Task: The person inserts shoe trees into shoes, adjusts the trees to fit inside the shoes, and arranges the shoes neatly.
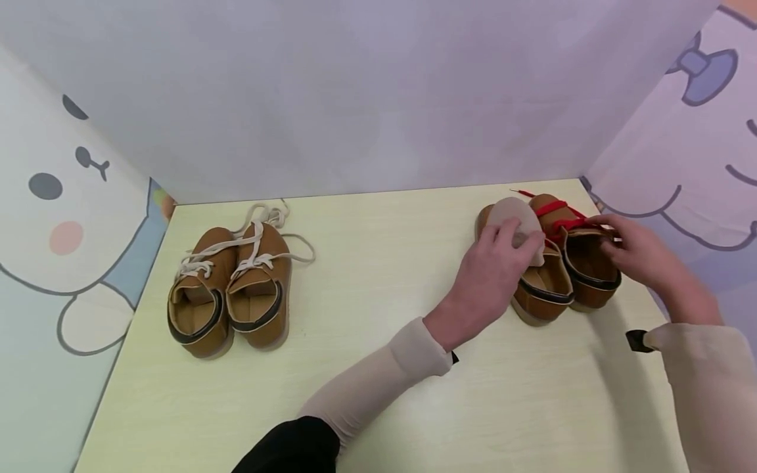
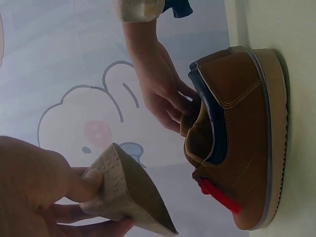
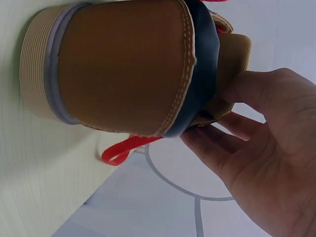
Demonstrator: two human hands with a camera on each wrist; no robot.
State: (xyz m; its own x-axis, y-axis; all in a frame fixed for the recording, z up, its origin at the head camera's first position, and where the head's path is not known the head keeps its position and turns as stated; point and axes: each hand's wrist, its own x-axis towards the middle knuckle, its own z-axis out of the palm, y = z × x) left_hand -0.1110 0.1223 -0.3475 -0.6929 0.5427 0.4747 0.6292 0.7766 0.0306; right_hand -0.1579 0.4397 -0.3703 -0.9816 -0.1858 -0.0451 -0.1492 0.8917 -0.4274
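Note:
My left hand (image 1: 486,281) pinches a grey-beige, hollow shoe insert (image 2: 118,190) with a rounded end, thumb on one side and fingers on the other. It is held above the left brown shoe (image 1: 539,307) of the red-laced pair and hides part of its toe in the head view. The right red-laced shoe (image 1: 594,293) stands close beside it. My right hand (image 1: 644,253) pinches that shoe's tongue (image 3: 232,61) at the opening, thumb on its inner face. Red laces (image 1: 564,223) lie over this shoe's front.
At the left of the pale tabletop (image 1: 378,282) stands a second pair of brown shoes (image 1: 227,289) with cream laces (image 1: 254,259). A plain pale wall panel (image 1: 378,98) rises behind the table, with cartoon-printed panels at both sides.

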